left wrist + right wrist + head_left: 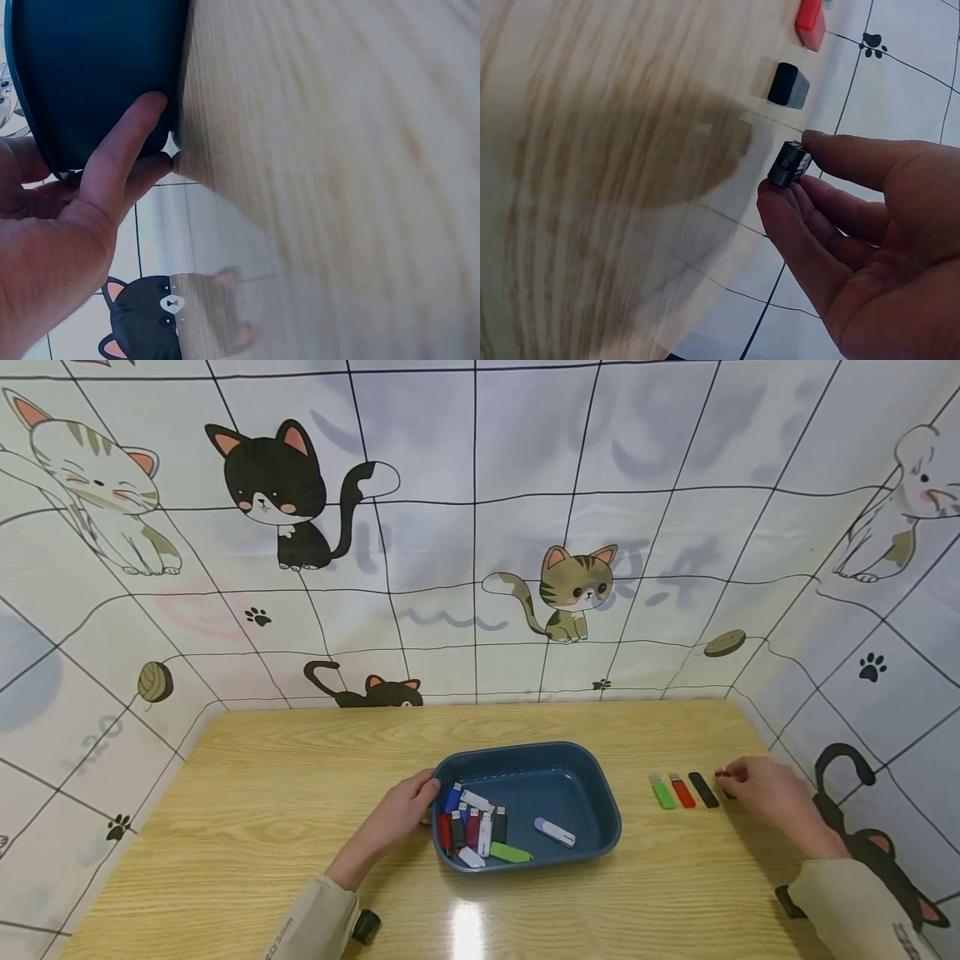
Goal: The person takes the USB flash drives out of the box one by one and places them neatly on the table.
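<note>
My left hand (406, 805) grips the left end of a dark blue plastic tray (600, 777); in the left wrist view the thumb (124, 150) lies against its outer wall (97, 67). Several USB sticks lie bunched in the tray's left part, among them a green one (512, 853), and a white one (555, 832) lies apart. My right hand (768, 793) pinches a dark USB stick (788, 163) between thumb and fingertips, at the table's right side. Left of it, a green stick (663, 793), a red stick (682, 792) and a black stick (703, 790) stand in a row.
The wooden table (285, 793) is bounded by a white cat-print cloth (435, 543) behind and at both sides. A black strap piece (367, 927) shows at the left wrist, another dark piece (790, 902) at the right.
</note>
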Demonstrator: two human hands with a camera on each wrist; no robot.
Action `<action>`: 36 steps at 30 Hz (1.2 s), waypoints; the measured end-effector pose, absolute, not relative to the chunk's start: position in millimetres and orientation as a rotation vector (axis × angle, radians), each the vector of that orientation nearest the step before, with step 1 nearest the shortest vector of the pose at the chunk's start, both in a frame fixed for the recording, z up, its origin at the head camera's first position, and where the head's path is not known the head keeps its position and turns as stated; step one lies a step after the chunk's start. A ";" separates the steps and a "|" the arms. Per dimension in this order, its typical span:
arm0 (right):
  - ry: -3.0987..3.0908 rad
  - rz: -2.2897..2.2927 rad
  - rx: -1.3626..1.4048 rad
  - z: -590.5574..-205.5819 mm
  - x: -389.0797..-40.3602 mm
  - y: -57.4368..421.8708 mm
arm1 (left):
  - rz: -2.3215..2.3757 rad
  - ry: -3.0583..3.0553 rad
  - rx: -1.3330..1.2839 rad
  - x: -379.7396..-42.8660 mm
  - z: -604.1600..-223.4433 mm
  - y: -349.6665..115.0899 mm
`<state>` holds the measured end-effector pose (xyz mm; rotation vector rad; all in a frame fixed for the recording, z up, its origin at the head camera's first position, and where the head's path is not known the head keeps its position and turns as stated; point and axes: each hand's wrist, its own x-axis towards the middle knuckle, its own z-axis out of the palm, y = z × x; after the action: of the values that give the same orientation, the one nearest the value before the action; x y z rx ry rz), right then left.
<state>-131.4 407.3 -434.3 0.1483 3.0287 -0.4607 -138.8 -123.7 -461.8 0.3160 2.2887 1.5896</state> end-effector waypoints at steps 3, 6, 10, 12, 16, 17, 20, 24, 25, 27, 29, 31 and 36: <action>2.999 -0.451 0.136 -435.6 -131.9 408.1 | 1.596 2.281 0.312 -139.0 -462.1 -123.7; 2.976 -0.439 0.129 -436.4 -132.7 407.9 | 1.599 2.276 0.308 -139.1 -462.1 -123.7; 2.972 -0.427 0.133 -436.7 -133.9 407.4 | 1.597 2.282 0.307 -138.6 -461.5 -123.9; 2.969 -0.430 0.138 -437.9 -134.2 407.4 | 1.597 2.282 0.308 -138.3 -461.0 -123.9; 2.968 -0.435 0.148 -440.0 -134.7 407.6 | 1.592 2.282 0.306 -137.9 -460.5 -123.8; 2.965 -0.436 0.151 -440.3 -134.8 407.7 | 1.592 2.282 0.305 -138.0 -460.5 -123.8; 2.956 -0.433 0.172 -438.8 -134.5 407.0 | 1.591 2.284 0.301 -138.2 -460.5 -123.6; 2.957 -0.422 0.199 -433.2 -131.8 404.2 | 1.589 2.285 0.301 -138.1 -460.2 -123.2; 2.966 -0.418 0.201 -431.1 -130.8 403.0 | 1.589 2.284 0.302 -138.1 -460.1 -123.1; 2.999 -0.420 0.197 -425.6 -128.6 399.3 | 1.590 2.279 0.302 -138.3 -460.0 -122.9; 3.033 -0.432 0.177 -418.8 -126.3 393.6 | 1.588 2.278 0.303 -138.5 -459.9 -123.0; 3.070 -0.441 0.125 -410.9 -123.3 385.0 | 1.587 2.276 0.301 -138.9 -459.9 -123.1; 3.141 -0.475 -0.050 -392.9 -116.9 352.8 | 1.577 2.284 0.298 -139.9 -459.7 -123.6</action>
<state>-116.9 352.8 -392.9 -0.0497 3.1411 -0.4748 -139.9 -123.6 -459.7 0.2976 2.2838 1.5768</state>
